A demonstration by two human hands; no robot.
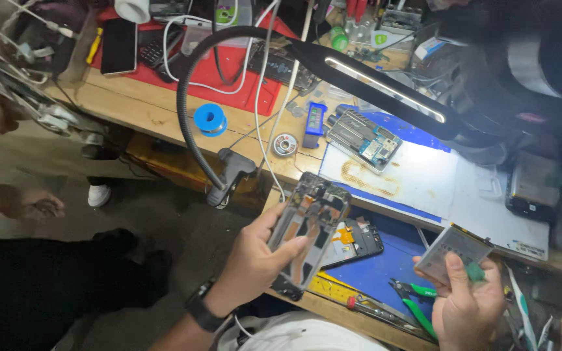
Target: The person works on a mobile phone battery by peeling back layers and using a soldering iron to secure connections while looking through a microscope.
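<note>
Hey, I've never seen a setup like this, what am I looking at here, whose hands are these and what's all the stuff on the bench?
This is one picture from a camera worn on a person's head, looking down at their own two hands over a wooden workbench. The left hand holds an opened phone frame with its insides showing. The right hand holds a flat grey battery. On the bench lie another opened phone on a white mat, a blue solder spool, green-handled pliers and a clamped gooseneck lamp. At the left edge, another person's hand shows.
</note>
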